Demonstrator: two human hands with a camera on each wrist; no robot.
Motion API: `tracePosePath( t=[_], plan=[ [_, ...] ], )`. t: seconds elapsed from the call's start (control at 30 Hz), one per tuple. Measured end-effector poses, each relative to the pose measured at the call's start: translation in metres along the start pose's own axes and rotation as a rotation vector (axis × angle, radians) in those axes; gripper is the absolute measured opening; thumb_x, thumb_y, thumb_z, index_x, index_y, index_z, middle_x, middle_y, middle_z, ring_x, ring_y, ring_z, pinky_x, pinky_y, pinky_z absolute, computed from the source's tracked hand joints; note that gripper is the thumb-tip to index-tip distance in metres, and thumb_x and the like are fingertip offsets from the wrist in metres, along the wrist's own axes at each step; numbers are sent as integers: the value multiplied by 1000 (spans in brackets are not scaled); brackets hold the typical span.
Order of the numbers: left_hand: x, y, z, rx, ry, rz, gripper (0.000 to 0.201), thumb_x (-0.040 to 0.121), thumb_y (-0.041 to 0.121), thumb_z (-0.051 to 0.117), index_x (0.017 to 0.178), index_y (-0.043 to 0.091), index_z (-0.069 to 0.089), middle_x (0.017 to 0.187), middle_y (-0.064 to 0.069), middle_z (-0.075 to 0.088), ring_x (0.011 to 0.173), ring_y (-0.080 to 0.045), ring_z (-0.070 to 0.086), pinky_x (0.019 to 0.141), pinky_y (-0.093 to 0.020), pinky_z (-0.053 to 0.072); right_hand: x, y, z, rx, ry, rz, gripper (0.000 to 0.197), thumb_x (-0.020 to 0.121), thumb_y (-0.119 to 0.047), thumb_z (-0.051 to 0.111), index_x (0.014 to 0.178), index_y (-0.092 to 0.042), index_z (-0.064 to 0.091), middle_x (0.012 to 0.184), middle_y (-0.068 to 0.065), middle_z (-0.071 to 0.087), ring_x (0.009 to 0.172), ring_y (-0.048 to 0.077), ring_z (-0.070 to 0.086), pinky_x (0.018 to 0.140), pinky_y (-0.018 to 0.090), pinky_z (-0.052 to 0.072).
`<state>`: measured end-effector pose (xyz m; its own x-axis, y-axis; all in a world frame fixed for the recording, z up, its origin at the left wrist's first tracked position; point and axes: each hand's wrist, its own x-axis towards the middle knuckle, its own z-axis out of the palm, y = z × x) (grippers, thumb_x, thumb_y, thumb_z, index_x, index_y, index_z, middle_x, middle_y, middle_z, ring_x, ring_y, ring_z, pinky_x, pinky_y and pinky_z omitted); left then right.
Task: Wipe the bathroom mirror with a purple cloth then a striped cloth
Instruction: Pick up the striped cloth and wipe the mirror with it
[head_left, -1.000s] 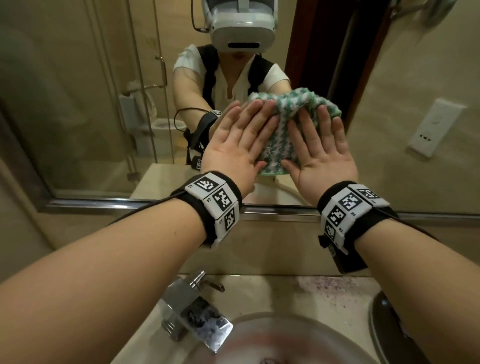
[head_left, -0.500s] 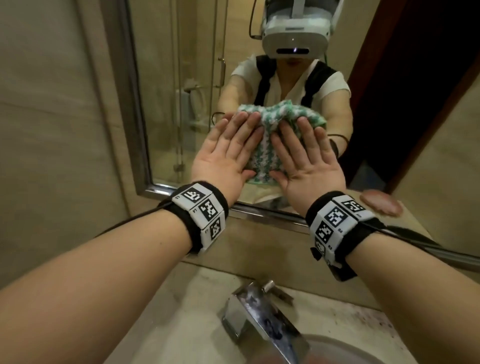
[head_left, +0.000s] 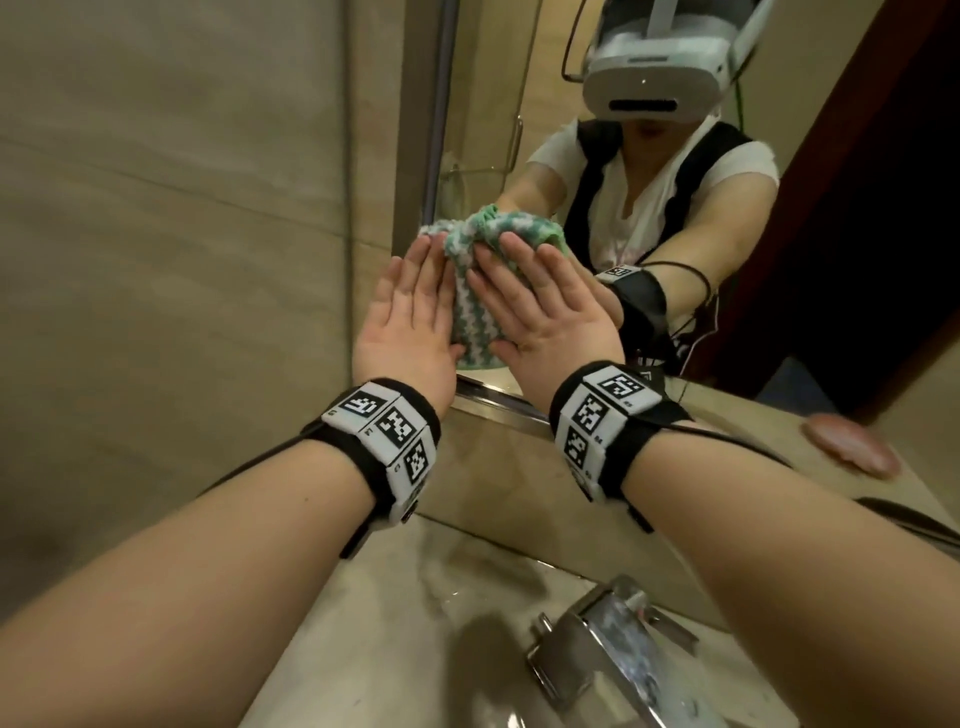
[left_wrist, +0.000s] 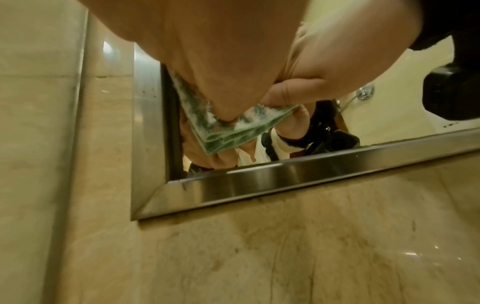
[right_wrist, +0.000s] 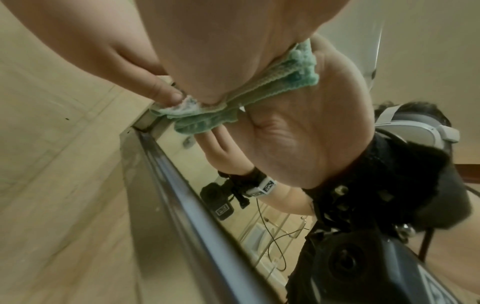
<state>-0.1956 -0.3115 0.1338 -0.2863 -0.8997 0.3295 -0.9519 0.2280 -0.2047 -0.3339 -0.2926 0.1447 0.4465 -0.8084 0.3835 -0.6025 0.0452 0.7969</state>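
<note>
A green-and-white striped cloth (head_left: 474, 326) is bunched flat against the bathroom mirror (head_left: 524, 130), close to its lower left corner. My left hand (head_left: 410, 312) presses on the cloth's left part with straight fingers, right beside the mirror's steel frame (head_left: 496, 400). My right hand (head_left: 545, 317) lies flat on the cloth's right part, fingers straight too. In the left wrist view the cloth's folded edge (left_wrist: 233, 131) sticks out under my palm above the frame corner (left_wrist: 207, 185). The right wrist view shows the cloth (right_wrist: 259, 98) squeezed between my palm and the glass.
A beige tiled wall (head_left: 182, 260) adjoins the mirror on the left. Below lie a stone counter (head_left: 415, 597) and a chrome tap (head_left: 613, 660). The mirror reflects a pinkish blurred lump (head_left: 852, 449) lying on the counter, and the person wearing a headset.
Both hands have slid the striped cloth leftward along the glass, from the mirror's middle to its lower left corner. The head view has swung left with them.
</note>
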Motion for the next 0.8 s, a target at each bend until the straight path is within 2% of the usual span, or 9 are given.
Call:
tracePosePath(
  t=[0.07, 0.2, 0.3, 0.37, 0.43, 0.6, 0.67, 0.73, 0.8],
  plan=[
    [0, 1, 2, 8, 7, 9, 68, 99, 42, 7, 126, -6, -34, 141, -20, -38, 135, -35, -30, 99, -45, -26, -1, 1, 2, -28, 23, 24, 63, 91, -42, 7, 140, -11, -17, 144, -7, -20, 132, 19, -22, 101, 41, -29],
    [-1, 4, 3, -32, 16, 11, 71, 99, 44, 10, 125, -6, -34, 131, -22, -43, 135, -35, -30, 101, -45, -26, -9, 8, 6, -89, 45, -25, 62, 91, -42, 7, 140, -12, -14, 145, -8, -17, 134, 17, -17, 101, 42, -28],
    [-4, 14, -1, -90, 21, 35, 75, 98, 46, 11, 122, -5, -39, 126, -23, -48, 135, -35, -31, 102, -44, -25, -24, 20, 11, -63, 64, -6, 59, 90, -41, 9, 143, -17, 3, 151, -13, 8, 141, 12, 4, 109, 41, -17],
    [-7, 27, -6, -112, 17, 61, 75, 99, 45, 11, 123, -5, -40, 121, -23, -52, 135, -35, -32, 102, -44, -25, -36, 32, 15, 17, 90, 8, 60, 88, -41, 15, 143, -19, 20, 150, -8, 28, 139, 16, 15, 112, 38, -11],
    [-10, 43, -12, -139, 16, 95, 76, 99, 45, 12, 122, -5, -41, 119, -23, -54, 134, -35, -32, 102, -43, -26, -51, 44, 20, 71, 143, 12, 61, 87, -40, 24, 143, -17, 31, 147, -3, 37, 135, 19, 18, 113, 37, -7],
    [-19, 85, -30, -160, 41, 173, 86, 99, 44, 12, 105, -7, -56, 109, -25, -63, 112, -35, -52, 93, -46, -38, -98, 69, 36, 95, 149, 71, 60, 88, -42, 30, 142, -16, 23, 147, -2, 36, 135, 20, 19, 113, 38, -6],
    [-22, 102, -38, -157, 49, 211, 82, 99, 43, 12, 113, -6, -52, 110, -24, -62, 114, -34, -51, 95, -47, -37, -117, 79, 41, 81, 149, 109, 61, 87, -42, 30, 142, -17, 23, 147, -2, 36, 136, 21, 18, 114, 38, -7],
    [-25, 120, -45, -164, 65, 255, 78, 99, 43, 13, 120, -4, -45, 113, -23, -60, 123, -33, -45, 98, -46, -34, -136, 88, 48, 72, 145, 142, 61, 87, -44, 30, 143, -18, 22, 149, -3, 30, 141, 22, 9, 115, 38, -10],
    [-29, 138, -52, -166, 94, 302, 82, 99, 43, 14, 115, -4, -51, 111, -22, -62, 118, -33, -48, 93, -45, -38, -156, 98, 54, 83, 140, 174, 62, 89, -45, 32, 144, -19, 22, 150, -2, 21, 143, 20, -11, 115, 38, -13]
  ],
)
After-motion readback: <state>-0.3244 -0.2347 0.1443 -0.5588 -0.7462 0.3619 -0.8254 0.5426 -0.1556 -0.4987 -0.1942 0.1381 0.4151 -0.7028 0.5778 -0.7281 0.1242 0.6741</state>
